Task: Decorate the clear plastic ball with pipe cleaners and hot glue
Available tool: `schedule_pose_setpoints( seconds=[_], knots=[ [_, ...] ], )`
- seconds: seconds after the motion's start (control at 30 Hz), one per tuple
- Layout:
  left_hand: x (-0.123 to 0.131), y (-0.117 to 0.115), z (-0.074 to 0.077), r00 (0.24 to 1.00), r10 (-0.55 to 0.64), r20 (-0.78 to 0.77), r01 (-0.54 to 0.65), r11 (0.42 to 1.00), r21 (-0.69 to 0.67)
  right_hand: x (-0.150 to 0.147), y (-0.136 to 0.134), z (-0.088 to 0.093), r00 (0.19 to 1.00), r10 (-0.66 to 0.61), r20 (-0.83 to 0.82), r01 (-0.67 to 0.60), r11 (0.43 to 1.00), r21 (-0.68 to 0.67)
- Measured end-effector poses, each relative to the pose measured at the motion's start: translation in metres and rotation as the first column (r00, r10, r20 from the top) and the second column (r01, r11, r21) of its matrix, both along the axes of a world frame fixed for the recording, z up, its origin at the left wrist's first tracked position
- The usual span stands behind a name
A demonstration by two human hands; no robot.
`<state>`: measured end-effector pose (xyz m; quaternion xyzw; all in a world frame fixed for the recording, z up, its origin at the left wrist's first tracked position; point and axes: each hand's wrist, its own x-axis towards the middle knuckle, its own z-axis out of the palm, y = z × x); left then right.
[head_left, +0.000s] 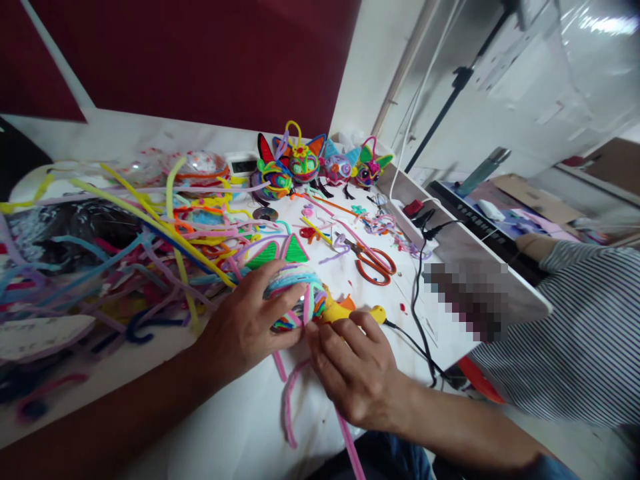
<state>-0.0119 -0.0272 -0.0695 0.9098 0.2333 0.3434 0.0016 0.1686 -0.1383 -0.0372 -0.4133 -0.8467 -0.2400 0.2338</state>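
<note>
My left hand point(253, 317) is wrapped round a ball point(295, 280) covered in rows of colourful pipe cleaners, with its fingers spread over the near side. Two green triangular ears point(296, 250) edged in pink lie just beyond my fingers. Closed in a pinch at the ball's lower right, my right hand point(355, 363) grips a pink pipe cleaner point(350, 443) whose length trails below the palm. Another pink strand point(289, 407) curls on the table between my hands. Behind my right knuckles lies a yellow glue gun point(340, 311), partly hidden.
Orange-handled scissors point(375, 265) lie beyond the glue gun. Several decorated ball ornaments point(303, 167) with ears line the back. Loose pipe cleaners point(165, 260) heap up at left. Black cables point(417, 293) cross the right edge, where a person in a striped top point(585, 327) is beside the table.
</note>
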Motion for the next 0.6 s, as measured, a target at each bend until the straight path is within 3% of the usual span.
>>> schedule_pose_setpoints(
  seconds=[0.3,0.6],
  knots=[
    [0.0009,0.004,-0.0059,0.999,-0.023,0.035,0.024,0.999,-0.034,0.0004,0.003,-0.0027,1.0,-0.017,0.022,0.017,1.0,0.0],
    [-0.0011,0.0025,0.0031,0.999,-0.044,0.003,0.044,0.999,-0.019,0.0018,0.0031,-0.0026,1.0,-0.012,0.005,0.012,1.0,-0.01]
  ],
)
